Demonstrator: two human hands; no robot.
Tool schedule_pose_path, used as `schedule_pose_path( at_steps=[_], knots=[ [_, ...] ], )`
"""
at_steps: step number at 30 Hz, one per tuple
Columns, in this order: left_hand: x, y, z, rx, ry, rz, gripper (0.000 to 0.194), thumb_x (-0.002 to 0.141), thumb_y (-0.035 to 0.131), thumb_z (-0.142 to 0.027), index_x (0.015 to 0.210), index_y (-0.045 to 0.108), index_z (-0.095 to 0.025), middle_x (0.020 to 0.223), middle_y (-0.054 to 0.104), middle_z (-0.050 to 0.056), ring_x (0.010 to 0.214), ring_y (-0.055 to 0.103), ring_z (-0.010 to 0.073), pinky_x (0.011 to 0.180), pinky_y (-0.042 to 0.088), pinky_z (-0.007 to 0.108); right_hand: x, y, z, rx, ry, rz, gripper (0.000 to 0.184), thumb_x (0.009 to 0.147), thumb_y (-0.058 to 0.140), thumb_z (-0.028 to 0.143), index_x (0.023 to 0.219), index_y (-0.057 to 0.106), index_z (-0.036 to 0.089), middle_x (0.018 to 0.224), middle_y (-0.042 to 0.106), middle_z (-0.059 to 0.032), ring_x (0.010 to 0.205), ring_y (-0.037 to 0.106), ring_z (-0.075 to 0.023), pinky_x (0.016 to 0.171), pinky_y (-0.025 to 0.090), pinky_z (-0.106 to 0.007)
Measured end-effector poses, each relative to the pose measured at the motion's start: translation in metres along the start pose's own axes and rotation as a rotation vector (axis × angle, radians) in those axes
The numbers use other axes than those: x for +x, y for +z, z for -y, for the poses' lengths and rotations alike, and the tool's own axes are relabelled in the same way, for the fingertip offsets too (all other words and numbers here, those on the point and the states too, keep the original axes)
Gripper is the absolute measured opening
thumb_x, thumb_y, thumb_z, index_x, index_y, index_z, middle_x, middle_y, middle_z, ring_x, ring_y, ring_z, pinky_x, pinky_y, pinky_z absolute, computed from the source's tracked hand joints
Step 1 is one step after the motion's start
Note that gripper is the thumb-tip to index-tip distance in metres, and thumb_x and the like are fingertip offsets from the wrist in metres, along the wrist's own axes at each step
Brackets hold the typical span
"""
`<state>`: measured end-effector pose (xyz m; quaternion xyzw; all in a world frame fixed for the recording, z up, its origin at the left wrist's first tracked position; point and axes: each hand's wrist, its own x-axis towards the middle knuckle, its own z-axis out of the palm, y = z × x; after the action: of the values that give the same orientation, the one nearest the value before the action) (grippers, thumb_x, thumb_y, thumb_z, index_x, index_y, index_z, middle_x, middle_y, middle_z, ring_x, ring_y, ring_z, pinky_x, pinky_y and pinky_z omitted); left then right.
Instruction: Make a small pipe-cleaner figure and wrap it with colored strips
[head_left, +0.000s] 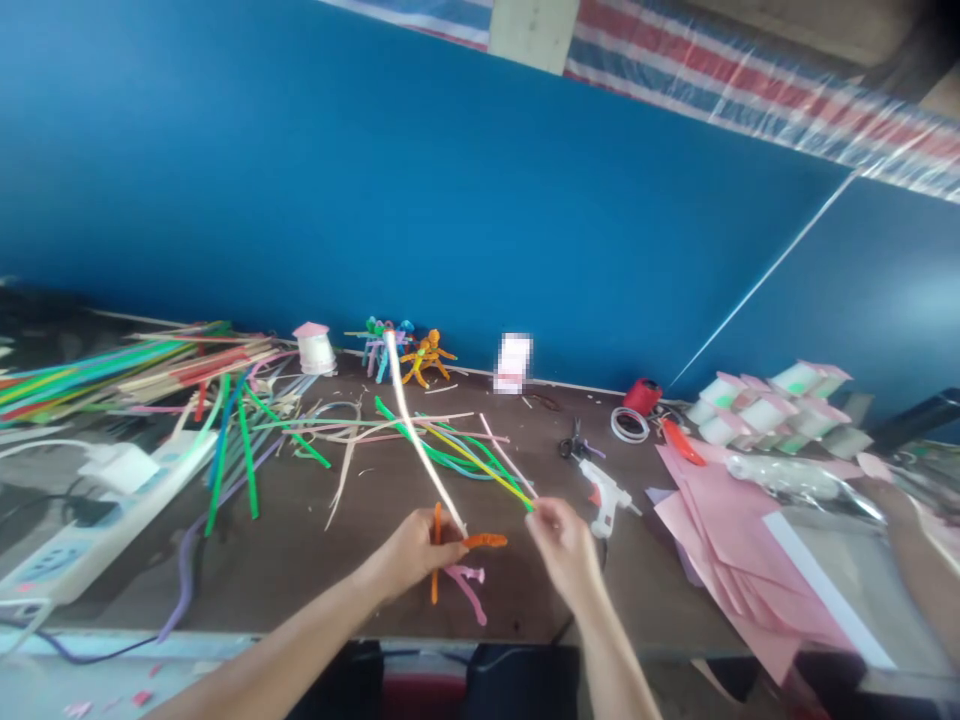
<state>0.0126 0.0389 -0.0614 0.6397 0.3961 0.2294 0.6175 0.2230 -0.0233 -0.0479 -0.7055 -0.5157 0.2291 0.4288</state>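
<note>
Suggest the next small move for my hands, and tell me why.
I'd probably ease the long yellow fuzzy stem free with your right hand: its fingertips seem to pinch the near end, while the rest lies across green stems. Your left hand already holds a long white stem with orange and pink fuzzy pieces.

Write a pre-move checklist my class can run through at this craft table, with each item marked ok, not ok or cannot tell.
1. Left hand holding the white stem and orange piece: ok.
2. Right hand gripping the yellow stem: cannot tell; the fingertips are at its near end.
3. Loose stems kept apart: not ok; several cross.
4. Scissors out of the hands: ok, lying near the glue gun.
5. Glue gun cool: cannot tell.
6. Power strip on the table: ok, far left.
</note>
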Motion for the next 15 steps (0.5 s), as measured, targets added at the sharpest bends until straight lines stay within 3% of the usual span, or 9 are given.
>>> schedule_pose_path(
  at_steps=[2,4,6,7,12,15],
  knots=[
    [-0.002,-0.001,-0.003,-0.055,0.005,-0.012,0.016,0.062,0.062,-0.026,0.068,0.056,-0.013,0.057,0.050,-0.003,0.055,0.047,0.0106,0.056,0.038,0.023,0.014,-0.027,-0.019,-0.217,0.093,-0.256,0.039,0.070,0.048,0.047,0.088,0.058,0.014,0.083,0.065,-0.0115,0.080,0.060,-0.0247,0.073,0.045,-0.035],
    [-0.004,-0.001,-0.007,-0.096,0.015,-0.013,0.014,0.062,0.062,-0.024,0.069,0.055,-0.014,0.057,0.050,-0.004,0.056,0.047,0.0107,0.057,0.039,0.023,0.026,-0.051,-0.036,-0.431,0.268,-0.413,0.048,0.065,0.049,0.054,0.092,0.057,0.015,0.094,0.062,-0.0162,0.091,0.057,-0.0305,0.076,0.043,-0.041],
    [-0.005,-0.002,-0.009,-0.126,-0.003,-0.008,0.014,0.062,0.061,-0.024,0.070,0.054,-0.015,0.056,0.049,-0.004,0.055,0.048,0.0108,0.057,0.039,0.024,0.034,-0.068,-0.049,-0.479,0.491,-0.337,0.054,0.059,0.054,0.057,0.091,0.058,0.015,0.097,0.061,-0.0199,0.092,0.057,-0.0350,0.074,0.042,-0.045],
    [-0.005,-0.002,-0.009,-0.139,-0.023,-0.003,0.015,0.062,0.061,-0.024,0.071,0.054,-0.015,0.055,0.050,-0.005,0.055,0.048,0.0109,0.057,0.039,0.024,0.037,-0.074,-0.053,-0.469,0.517,-0.305,0.051,0.056,0.057,0.056,0.086,0.060,0.015,0.092,0.063,-0.0198,0.089,0.058,-0.0364,0.072,0.042,-0.045],
    [-0.002,-0.003,-0.005,-0.110,-0.050,-0.006,0.018,0.063,0.063,-0.027,0.073,0.056,-0.013,0.064,0.059,0.000,0.064,0.054,0.0144,0.063,0.040,0.026,0.042,-0.082,-0.062,-0.332,0.514,-0.216,0.018,0.051,0.063,0.037,0.055,0.059,0.020,0.057,0.062,-0.0082,0.072,0.062,-0.0327,0.058,0.044,-0.037],
    [-0.001,-0.003,-0.002,-0.068,-0.065,-0.008,0.021,0.063,0.064,-0.029,0.075,0.057,-0.014,0.066,0.060,0.001,0.065,0.055,0.0153,0.062,0.040,0.027,0.034,-0.078,-0.064,-0.153,0.482,-0.173,0.021,0.058,0.056,0.040,0.059,0.060,0.019,0.047,0.057,-0.0026,0.056,0.062,-0.0252,0.046,0.044,-0.030]
  ],
)
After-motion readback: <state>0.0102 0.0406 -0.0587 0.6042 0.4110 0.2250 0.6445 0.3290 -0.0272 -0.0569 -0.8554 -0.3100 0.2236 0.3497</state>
